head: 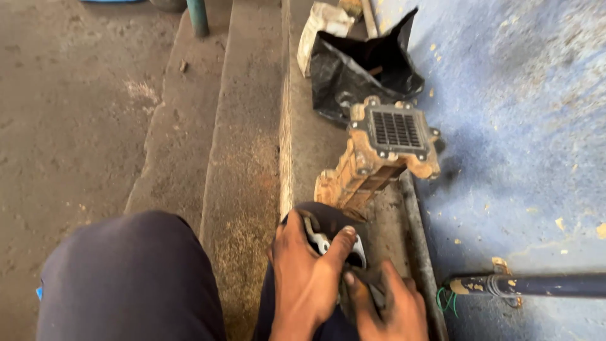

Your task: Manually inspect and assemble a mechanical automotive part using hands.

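A: Largest first, quick. What is being shown on the concrete step [246, 189]?

B: A black plastic bag [360, 69] is being left lying open against the blue wall [524, 126]; something brownish is sticking out of it, but the contents cannot be told. A white bag [319, 31] is being seen behind it, contents hidden. In front, a rusty tan housing with a black slotted grille [385, 155] is being left untouched on the step.

A: And the work in hand?

B: A small silver metal part [334, 243] is being rubbed with a dark cloth [363, 281] over the knee. The part is being gripped by the left hand [306, 278], thumb pressed across it. The cloth is being pinched by the right hand [394, 309], fingers clenched on it.

A: How far along?

B: Judged as midway: bright metal is already being shown on the part, yet grime is being seen on both hands and cloth. The housing appears not yet cleaned.

A: Anything else?

B: A dark bar [530, 285] is being seen at the right, lying apart.
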